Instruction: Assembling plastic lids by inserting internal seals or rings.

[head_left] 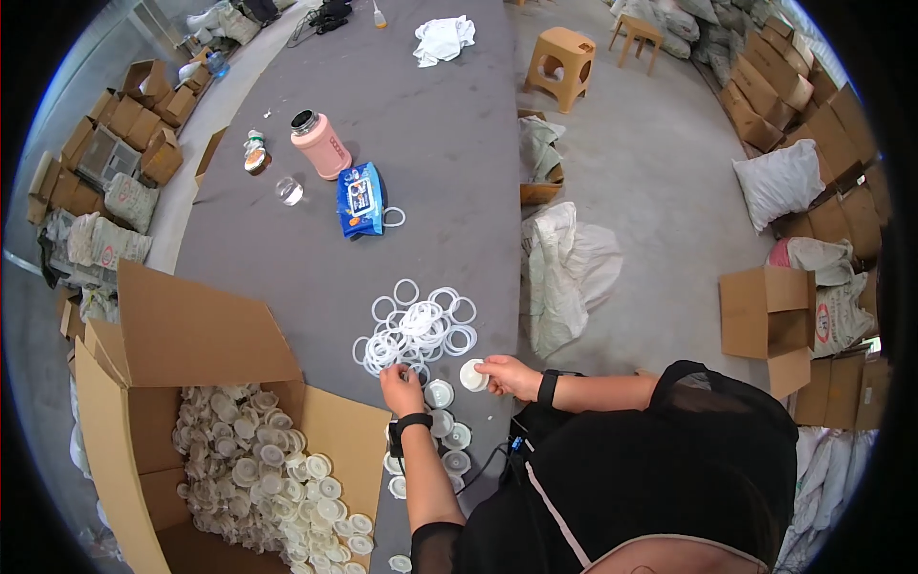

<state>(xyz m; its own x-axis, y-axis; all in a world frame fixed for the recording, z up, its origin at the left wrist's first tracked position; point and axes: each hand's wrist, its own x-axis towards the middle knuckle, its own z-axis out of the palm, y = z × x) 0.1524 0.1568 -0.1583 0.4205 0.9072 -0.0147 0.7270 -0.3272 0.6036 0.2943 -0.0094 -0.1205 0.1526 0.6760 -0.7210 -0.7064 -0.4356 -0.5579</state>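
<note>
One round white plastic cap is pinched between the thumb and fingers of the person's right hand, beside the right edge of the grey-covered table. The left hand has its fingers bent together at the near edge of a heap of translucent white rings; whether it grips a ring cannot be told. Each wrist wears a black band. The ring heap lies on the table, just beyond the left hand and to the left of the held cap.

More white caps are spread along the table nearer the body, some partly hidden by the left forearm. Left of that arm, an open cardboard box holds a great mass of similar caps.

Farther up the table, a loose ring sits against a blue wipes packet, with a pink bottle just behind it. A white cloth lies near the far end. On the floor to the right stands a tan plastic stool, well apart from the hands.
</note>
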